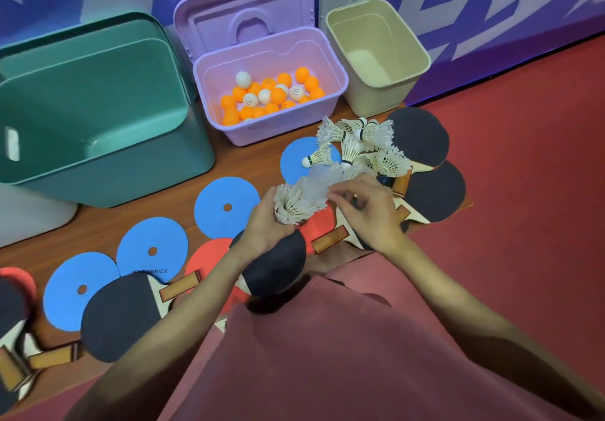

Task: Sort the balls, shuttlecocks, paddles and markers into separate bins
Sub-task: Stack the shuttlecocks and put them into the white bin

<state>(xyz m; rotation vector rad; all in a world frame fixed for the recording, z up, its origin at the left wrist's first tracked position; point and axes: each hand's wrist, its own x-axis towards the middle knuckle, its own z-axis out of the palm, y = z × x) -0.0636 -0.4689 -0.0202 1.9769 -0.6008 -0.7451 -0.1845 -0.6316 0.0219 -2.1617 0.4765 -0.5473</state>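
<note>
White feathers fill the left hand point(266, 221): its fingers are curled round a nested stack of white feathered shuttlecocks point(294, 204), the skirts pointing up and left. The right hand point(366, 211) is just beside it, fingers bent and pinching at a blurred white shuttlecock point(319, 185) at the stack's far end; the blur hides exactly how the fingertips sit. Beyond both hands, a loose heap of white shuttlecocks point(360, 142) lies on the wooden desk point(108, 221), partly over a flat blue disc marker with a centre hole point(296, 158) and touching a black-faced table tennis paddle point(422, 135). More blue discs and black and red paddles lie spread across the desk toward the left. At the back, the lilac plastic bin with its lid raised point(327, 106) holds orange and white table tennis balls point(271, 96). A large teal plastic bin point(131, 165) stands left of it, a beige plastic bin point(409, 73) right of it.
</note>
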